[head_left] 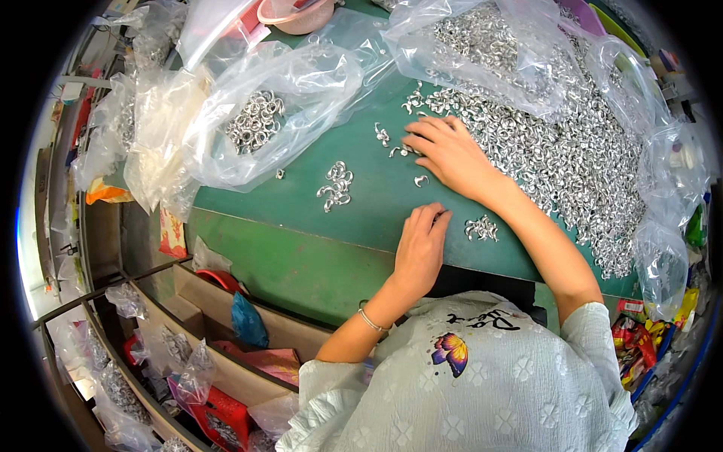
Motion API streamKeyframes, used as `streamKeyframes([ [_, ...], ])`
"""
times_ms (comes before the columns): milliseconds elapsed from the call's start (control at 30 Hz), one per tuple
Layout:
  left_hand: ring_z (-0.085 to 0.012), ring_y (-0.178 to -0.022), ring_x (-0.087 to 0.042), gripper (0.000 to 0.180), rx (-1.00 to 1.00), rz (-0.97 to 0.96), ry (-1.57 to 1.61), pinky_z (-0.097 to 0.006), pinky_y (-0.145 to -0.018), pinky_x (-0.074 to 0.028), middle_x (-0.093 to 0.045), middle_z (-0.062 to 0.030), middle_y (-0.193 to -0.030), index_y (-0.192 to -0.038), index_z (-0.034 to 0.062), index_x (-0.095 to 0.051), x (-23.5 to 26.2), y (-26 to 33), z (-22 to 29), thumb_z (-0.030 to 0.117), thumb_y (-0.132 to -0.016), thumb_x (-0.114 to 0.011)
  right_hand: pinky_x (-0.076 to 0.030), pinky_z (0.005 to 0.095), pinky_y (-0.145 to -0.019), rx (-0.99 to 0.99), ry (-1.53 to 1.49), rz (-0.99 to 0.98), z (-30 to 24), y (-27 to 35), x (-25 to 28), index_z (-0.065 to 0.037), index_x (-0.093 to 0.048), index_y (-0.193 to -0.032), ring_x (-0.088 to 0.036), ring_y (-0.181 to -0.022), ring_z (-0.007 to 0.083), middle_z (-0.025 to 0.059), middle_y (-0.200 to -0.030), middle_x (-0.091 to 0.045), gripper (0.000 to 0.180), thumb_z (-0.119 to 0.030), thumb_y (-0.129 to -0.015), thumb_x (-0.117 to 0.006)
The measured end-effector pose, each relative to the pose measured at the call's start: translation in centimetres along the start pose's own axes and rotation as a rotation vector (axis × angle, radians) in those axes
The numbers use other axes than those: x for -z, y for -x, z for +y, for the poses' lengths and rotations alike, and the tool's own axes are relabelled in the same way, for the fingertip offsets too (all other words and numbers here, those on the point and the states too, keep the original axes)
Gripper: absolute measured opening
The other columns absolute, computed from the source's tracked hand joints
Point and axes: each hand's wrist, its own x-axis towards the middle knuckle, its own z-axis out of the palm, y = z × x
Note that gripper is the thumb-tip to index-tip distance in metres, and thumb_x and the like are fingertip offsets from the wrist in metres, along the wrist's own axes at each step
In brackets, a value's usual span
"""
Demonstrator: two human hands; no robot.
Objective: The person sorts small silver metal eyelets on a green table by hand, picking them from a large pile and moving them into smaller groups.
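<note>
Small silver metal rings or clasps are spread over the green table [361,143], with a large heap [542,151] at the right. My right hand [456,158] reaches to the left of that heap, palm down and fingers apart, with the fingertips at a few loose pieces [399,151]. At the table's near edge my left hand [420,248] is closed, thumb and fingers together; what they hold, if anything, is too small to tell. One single piece [421,181] lies between the hands. A small cluster [482,229] rests right of my left hand, and another group [335,186] sits farther left.
An open clear plastic bag [301,79] at the left holds a pile of rings [256,122]. More clear plastic [520,60] covers the far part of the heap. A pink basket [297,15] stands at the back. Below left are wooden compartments [248,316] with bagged parts and a red basket [226,414].
</note>
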Motion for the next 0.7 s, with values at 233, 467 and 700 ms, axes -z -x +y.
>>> streamKeyframes([
  [233,-0.0313,-0.098,-0.058,0.029,0.0,0.065,0.249,-0.037,-0.083,-0.049,-0.058,-0.0142,-0.11,-0.106,-0.0021,-0.063,-0.6,-0.2,1.0,-0.008,-0.078,-0.066,-0.035,0.0427,-0.097,-0.109,0.042,0.129,1.7,1.0,2.1,-0.008,-0.066,-0.099,-0.052,-0.107,0.0226,0.0049,-0.104,-0.06,0.021,-0.008,-0.078,-0.066],
  [467,-0.0304,-0.088,-0.06,0.021,0.087,0.437,-0.087,-0.036,-0.082,-0.048,-0.062,-0.0144,-0.098,-0.101,-0.0007,-0.062,3.5,-5.8,-4.5,-0.008,-0.081,-0.061,-0.036,0.037,-0.087,-0.049,-0.151,0.036,-1.4,-1.3,-0.7,-0.006,-0.065,-0.093,-0.051,-0.099,0.0228,0.005,-0.099,-0.057,0.017,-0.012,-0.078,-0.069],
  [700,-0.0317,-0.107,-0.053,0.033,0.003,0.177,-0.362,-0.042,-0.089,-0.043,-0.055,-0.0112,-0.122,-0.112,0.0017,-0.064,4.9,-8.4,-7.5,-0.006,-0.081,-0.059,-0.037,0.0353,-0.081,0.084,-0.289,-0.041,-1.4,-0.1,1.2,-0.008,-0.065,-0.079,-0.05,-0.092,0.0207,0.0017,-0.089,-0.054,0.011,-0.016,-0.076,-0.072],
])
